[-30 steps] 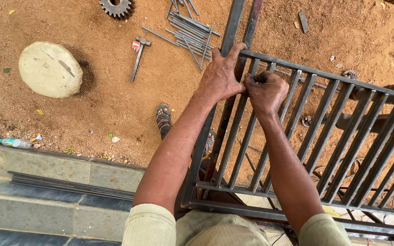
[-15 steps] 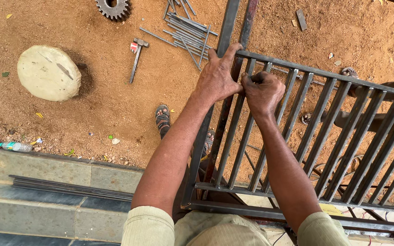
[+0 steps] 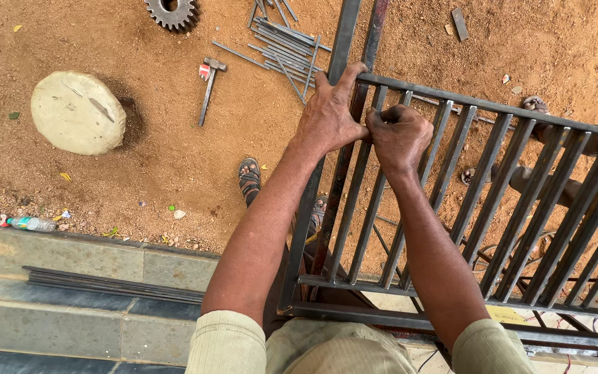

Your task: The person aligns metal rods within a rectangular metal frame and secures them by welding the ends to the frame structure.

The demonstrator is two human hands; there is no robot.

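A dark steel grille (image 3: 520, 201) of parallel flat bars stands in front of me, seen from above. My left hand (image 3: 328, 114) wraps over its top rail near the left corner, fingers curled around the rail. My right hand (image 3: 399, 135) is clenched in a fist around one vertical bar just beside the left hand; the two hands touch. Whether the right hand also holds a small part is hidden by its fingers. A sandalled foot (image 3: 249, 179) shows on the dirt below my left forearm.
On the red dirt lie a hammer (image 3: 209, 86), a bundle of steel rods (image 3: 282, 38), a toothed gear (image 3: 171, 10), a round pale stone (image 3: 77, 112) and a plastic bottle (image 3: 29, 223). Stone steps (image 3: 70, 305) with long rods run along the lower left. Another person's legs (image 3: 562, 183) show behind the grille.
Both hands stay on the grille's top corner; they and the view have shifted only slightly, and the grip looks the same.
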